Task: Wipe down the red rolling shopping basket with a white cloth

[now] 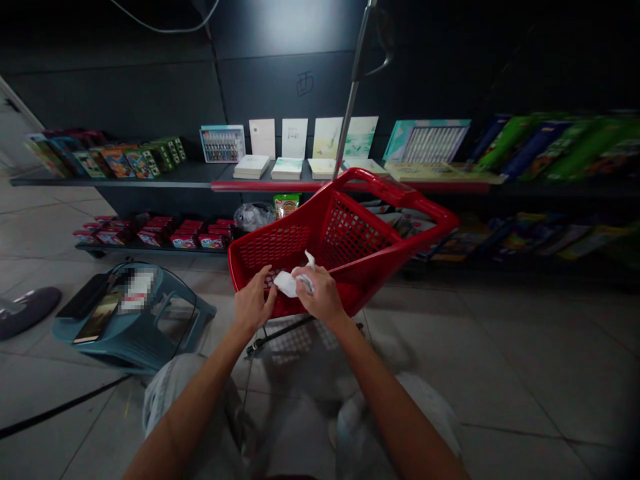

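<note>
My right hand (pixel 320 295) grips a crumpled white tissue (pixel 287 284) above a red plastic shopping trolley basket (pixel 350 233). A small corner of the tissue sticks up past my fingers. My left hand (pixel 255 300) sits just beside the tissue, its fingers apart and its fingertips close to the crumpled edge. I cannot tell whether they touch it. Both hands are over the near rim of the basket, which has mesh walls and a metal handle pole (pixel 350 93) rising from it.
Dark shelves (pixel 120 177) hold boxed games, cards and books behind the basket. Red boxes sit on a low shelf (pixel 150 248). To the left, a teal plastic stool (pixel 150 340) lies tilted on the tiled floor (pixel 500 360), with dark flat objects on it. A black cable crosses the floor.
</note>
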Demonstrator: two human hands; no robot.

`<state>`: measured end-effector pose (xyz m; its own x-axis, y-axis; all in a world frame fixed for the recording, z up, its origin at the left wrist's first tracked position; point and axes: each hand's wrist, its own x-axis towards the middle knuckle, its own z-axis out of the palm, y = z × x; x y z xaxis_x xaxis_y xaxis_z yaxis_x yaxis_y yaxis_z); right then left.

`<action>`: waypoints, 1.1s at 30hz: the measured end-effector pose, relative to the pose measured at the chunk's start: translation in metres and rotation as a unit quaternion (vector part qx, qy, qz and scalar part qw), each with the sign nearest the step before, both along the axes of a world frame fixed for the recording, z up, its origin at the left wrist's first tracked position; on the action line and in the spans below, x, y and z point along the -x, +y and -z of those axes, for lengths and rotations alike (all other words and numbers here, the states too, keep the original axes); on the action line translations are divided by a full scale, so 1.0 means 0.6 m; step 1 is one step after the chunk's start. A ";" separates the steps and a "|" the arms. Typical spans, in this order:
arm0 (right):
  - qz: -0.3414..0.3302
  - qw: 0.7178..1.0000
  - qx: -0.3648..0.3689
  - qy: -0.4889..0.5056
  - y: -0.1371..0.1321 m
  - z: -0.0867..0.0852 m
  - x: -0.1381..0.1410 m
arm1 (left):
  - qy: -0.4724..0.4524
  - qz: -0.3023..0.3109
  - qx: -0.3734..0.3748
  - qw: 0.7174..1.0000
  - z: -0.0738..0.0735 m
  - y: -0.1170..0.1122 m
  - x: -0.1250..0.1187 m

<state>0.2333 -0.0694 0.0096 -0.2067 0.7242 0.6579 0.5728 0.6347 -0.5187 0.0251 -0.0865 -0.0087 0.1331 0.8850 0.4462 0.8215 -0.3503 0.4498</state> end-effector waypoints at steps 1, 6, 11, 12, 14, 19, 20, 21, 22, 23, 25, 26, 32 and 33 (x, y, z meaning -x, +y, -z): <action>-0.015 1.000 -0.005 -0.013 -0.004 0.001 0.006 | -0.022 0.032 -0.028 0.999 0.004 -0.001 0.002; -0.026 0.999 -0.006 -0.043 -0.015 -0.004 0.015 | -0.039 0.154 -0.098 0.982 0.007 -0.003 0.010; 0.132 0.987 -0.010 -0.087 -0.003 -0.017 -0.014 | -0.001 0.122 -0.008 0.992 0.004 -0.003 0.009; 0.158 0.983 -0.008 -0.088 0.000 -0.019 -0.020 | 0.011 0.116 0.013 0.993 0.005 -0.002 0.008; 0.151 0.984 -0.002 -0.091 0.002 -0.021 -0.028 | 0.026 0.116 0.033 0.992 0.007 -0.001 0.008; -0.003 0.986 0.022 -0.168 -0.016 -0.021 -0.013 | 0.031 0.147 -0.001 0.989 0.012 0.000 0.010; -0.007 0.980 0.026 -0.195 -0.020 -0.021 -0.008 | 0.035 0.148 -0.007 0.988 0.012 0.001 0.010; -0.003 0.976 0.029 -0.217 -0.023 -0.022 -0.004 | 0.039 0.147 -0.009 0.988 0.011 0.001 0.009; 0.002 0.972 0.033 -0.234 -0.025 -0.023 -0.002 | 0.044 0.141 -0.009 0.989 0.011 0.001 0.009; 0.004 0.969 0.036 -0.245 -0.025 -0.025 -0.001 | 0.049 0.131 -0.006 0.990 0.010 0.001 0.008; -0.002 0.967 0.039 -0.250 -0.022 -0.028 -0.005 | 0.061 0.101 0.003 0.993 0.007 0.000 0.005; -0.007 0.968 0.040 -0.249 -0.019 -0.029 -0.009 | 0.069 0.088 0.006 0.994 0.005 0.000 0.003; -0.012 0.972 0.037 -0.231 -0.004 -0.029 -0.052 | 0.085 0.060 0.024 0.994 -0.001 0.000 -0.006; -0.003 0.972 0.034 -0.232 -0.002 -0.029 -0.063 | 0.078 0.047 0.029 0.995 -0.001 0.001 -0.005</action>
